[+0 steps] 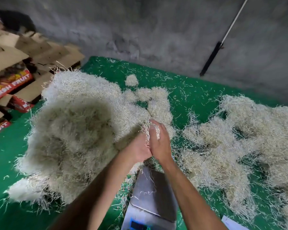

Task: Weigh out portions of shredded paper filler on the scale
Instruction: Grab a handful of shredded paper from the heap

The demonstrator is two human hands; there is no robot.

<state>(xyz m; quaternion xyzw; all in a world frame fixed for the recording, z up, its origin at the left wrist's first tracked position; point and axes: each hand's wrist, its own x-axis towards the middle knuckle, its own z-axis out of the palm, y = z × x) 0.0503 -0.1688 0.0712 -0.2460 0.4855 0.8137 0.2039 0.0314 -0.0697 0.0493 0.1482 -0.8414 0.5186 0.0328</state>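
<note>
While cardboard fruit boxes [10, 80] stack at far left, a large heap of shredded paper filler [70, 133] covers the green mat [189, 90]. At centre, the left hand [138, 148] and right hand [158, 141] meet palm to palm, fingers loosely curled around a small tuft of filler [146, 130] pressed between them, above the scale [151, 196]. Looser filler piles [236, 143] lie right.

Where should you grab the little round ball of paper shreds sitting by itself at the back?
Come straight down from above and cup the little clump round its sides with both hands. It sits alone on the green mat, loose and fluffy, so pinching the top would probably pull away strands.
</note>
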